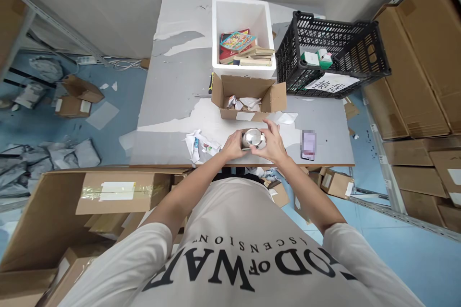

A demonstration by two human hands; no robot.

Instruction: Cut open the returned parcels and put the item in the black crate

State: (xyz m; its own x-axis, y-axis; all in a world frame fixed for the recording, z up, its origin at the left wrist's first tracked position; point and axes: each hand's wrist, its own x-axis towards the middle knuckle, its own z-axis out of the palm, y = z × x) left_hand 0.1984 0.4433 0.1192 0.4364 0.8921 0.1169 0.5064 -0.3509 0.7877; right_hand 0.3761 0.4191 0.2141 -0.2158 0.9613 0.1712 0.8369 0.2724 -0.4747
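Observation:
A round object with a shiny silver top (pixel 253 137) is between my hands, near the front edge of the table; its exact kind is unclear. My left hand (pixel 233 146) grips it from the left, fingers closed against its side. From the right, my right hand (pixel 272 143) curls its thumb and fingers around it. Just beyond stands an open cardboard box (pixel 248 115) with crumpled paper (pixel 248 102) inside. More crumpled printed paper (pixel 201 145) lies to the left of my left hand. A phone (pixel 308 145) rests to the right of my right hand.
Behind the cardboard box, a white foam box (pixel 215 33) holds several books (pixel 245 48). A black plastic crate (pixel 331 29) with small green-and-white boxes (pixel 317 59) stands at the back right. Large cartons (pixel 425 57) are stacked on the right; a big open carton (pixel 54 201) is at lower left.

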